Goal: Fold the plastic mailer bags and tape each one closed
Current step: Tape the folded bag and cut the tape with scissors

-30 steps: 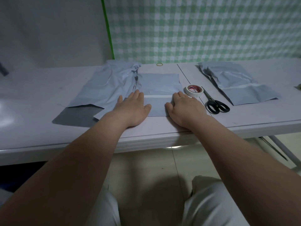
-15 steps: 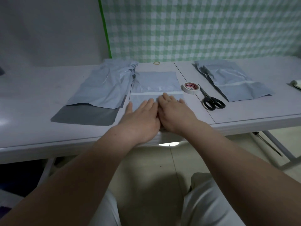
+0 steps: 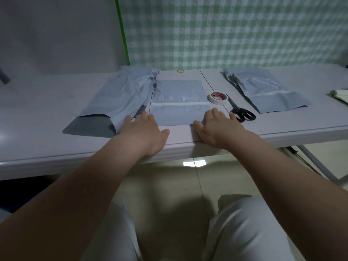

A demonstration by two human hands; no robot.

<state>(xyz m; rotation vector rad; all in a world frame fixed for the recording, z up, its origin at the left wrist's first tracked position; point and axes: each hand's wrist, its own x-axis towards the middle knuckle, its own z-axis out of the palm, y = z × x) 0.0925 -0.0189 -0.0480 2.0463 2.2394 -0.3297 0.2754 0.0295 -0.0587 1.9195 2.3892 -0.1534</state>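
a person sits at a white table (image 3: 47,102) with both arms stretched out. the middle mailer bag (image 3: 178,102) lies flat on the table, right in front of them, with a pale strip running across it from left to right. the left hand (image 3: 143,132) lies flat, fingers straight and close together, and its fingertips press on the near left corner of that bag, where it meets the pile of bags (image 3: 120,97) on the left. the right hand (image 3: 218,129) is flat too, fingers straight, pressing on the near right corner. neither hand has hold of anything. a roll of tape (image 3: 217,97) sits just beside the middle bag's right edge, and black scissors (image 3: 240,113) lie just to the right of the tape, handles toward the near side. other bags (image 3: 263,91) lie further right, well apart from the hands. a small rubber band (image 3: 180,71) lies at the far edge. a pale thing (image 3: 339,95) shows at the far right; i cannot tell what it is.
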